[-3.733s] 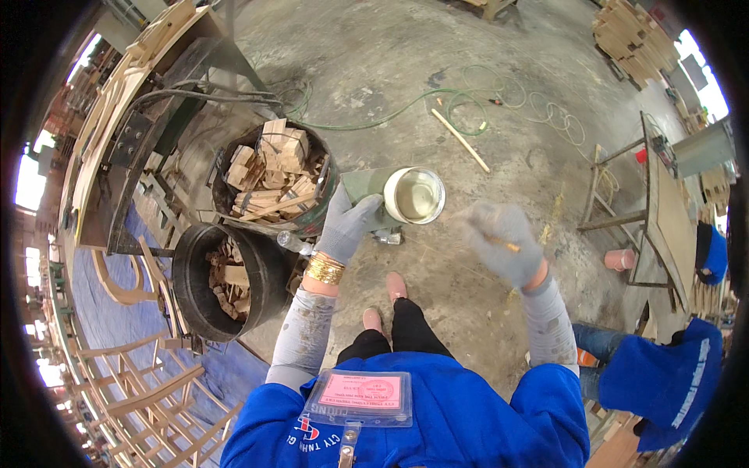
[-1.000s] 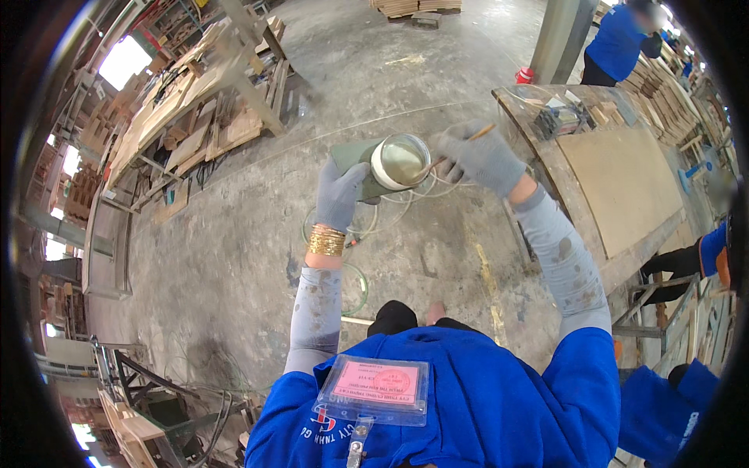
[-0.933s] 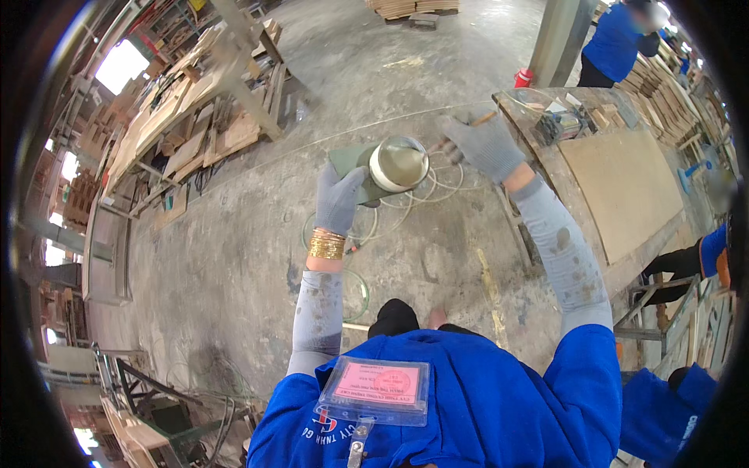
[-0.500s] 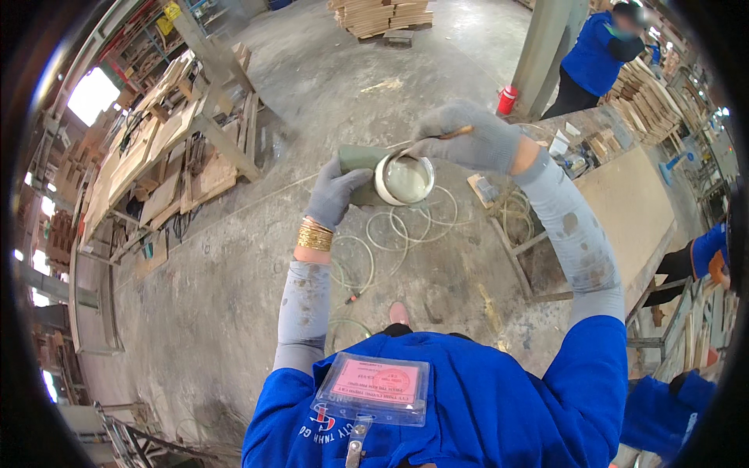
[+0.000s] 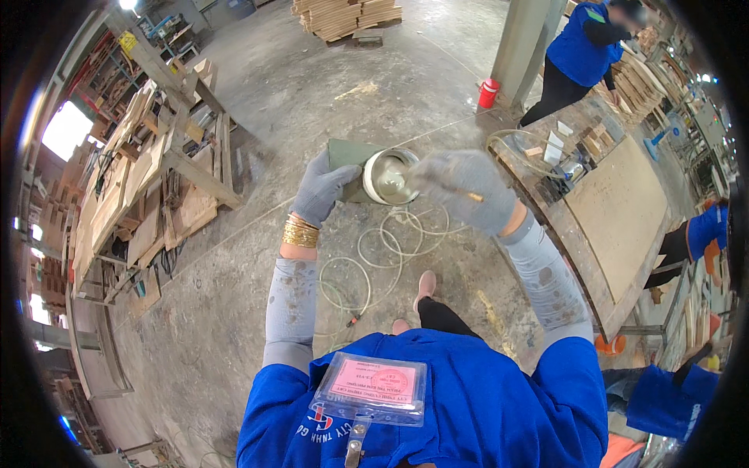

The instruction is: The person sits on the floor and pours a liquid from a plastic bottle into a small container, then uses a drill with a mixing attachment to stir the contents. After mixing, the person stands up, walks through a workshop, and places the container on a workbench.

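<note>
My left hand (image 5: 319,189), in a grey glove, is closed round the left side of a white cup (image 5: 370,192) and a dull green sheet (image 5: 343,154) pressed against it. Pale, creamy liquid (image 5: 395,186) shows inside the cup. My right hand (image 5: 466,189), gloved and blurred by motion, is at the cup's right rim. It grips a thin tool with a wooden handle (image 5: 474,196), whose end sticks out toward my wrist. The other end of the tool is hidden by the hand.
A worktable (image 5: 624,226) with a pale board is on my right. Wood pieces lie on a bench (image 5: 195,168) at left. A hose (image 5: 367,269) coils on the floor. A red jug (image 5: 488,93) stands by a pillar (image 5: 524,54); a person in blue (image 5: 581,47) works beyond.
My right hand has come down from above the cup's rim to its right side. A pink shoe and a dark trouser leg now show further forward, and the worktable appears nearer.
</note>
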A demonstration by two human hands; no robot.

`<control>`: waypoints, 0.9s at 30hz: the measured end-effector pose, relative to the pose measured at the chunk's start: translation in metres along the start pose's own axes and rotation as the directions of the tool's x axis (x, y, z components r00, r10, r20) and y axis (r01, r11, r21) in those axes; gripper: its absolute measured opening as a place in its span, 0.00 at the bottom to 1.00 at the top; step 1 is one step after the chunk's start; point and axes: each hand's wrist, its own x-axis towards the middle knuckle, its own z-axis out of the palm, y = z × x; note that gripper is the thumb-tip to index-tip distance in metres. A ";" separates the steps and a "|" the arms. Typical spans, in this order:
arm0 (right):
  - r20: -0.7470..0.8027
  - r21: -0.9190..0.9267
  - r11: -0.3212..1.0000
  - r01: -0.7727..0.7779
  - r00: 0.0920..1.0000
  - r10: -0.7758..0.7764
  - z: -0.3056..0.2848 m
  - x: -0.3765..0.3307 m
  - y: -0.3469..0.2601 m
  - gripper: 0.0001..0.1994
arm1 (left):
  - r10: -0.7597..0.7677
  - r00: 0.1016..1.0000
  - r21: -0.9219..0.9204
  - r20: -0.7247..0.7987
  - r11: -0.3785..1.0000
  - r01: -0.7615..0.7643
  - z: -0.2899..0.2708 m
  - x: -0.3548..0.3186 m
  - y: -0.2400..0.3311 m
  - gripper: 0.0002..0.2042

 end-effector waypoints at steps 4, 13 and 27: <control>0.016 0.267 0.958 -0.099 0.995 0.099 0.002 -0.008 0.032 0.06 | -0.043 0.999 0.022 0.008 0.999 0.043 0.002 0.045 -0.005 0.18; -0.109 0.096 0.995 -0.007 0.994 0.017 -0.004 0.033 0.150 0.04 | -0.099 0.994 0.062 0.048 0.993 0.096 0.023 0.179 -0.022 0.16; 0.097 0.180 0.980 -0.083 0.993 0.066 -0.035 0.124 0.286 0.07 | -0.176 0.984 -0.126 0.029 0.976 0.178 0.014 0.311 -0.045 0.18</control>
